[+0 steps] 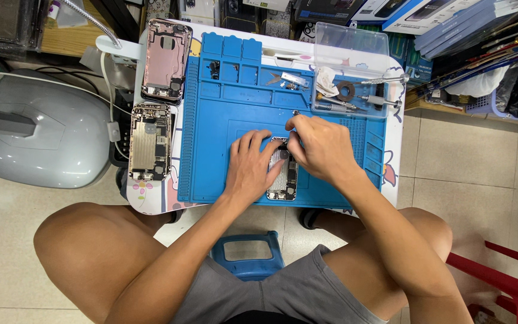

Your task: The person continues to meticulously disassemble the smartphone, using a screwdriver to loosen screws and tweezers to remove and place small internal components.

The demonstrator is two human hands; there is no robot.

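1. An opened phone (282,178) is laid mid blue repair mat (223,156), long axis running away from the person.
2. It is pinned flat by the left hand (251,168), fingers spread.
3. Its top end is covered by the right hand (322,147), fingertips pinched narrow; what is held cannot be told.
4. Two gutted phone housings (151,141) are parked left; a clear tool box (355,72) sits right.
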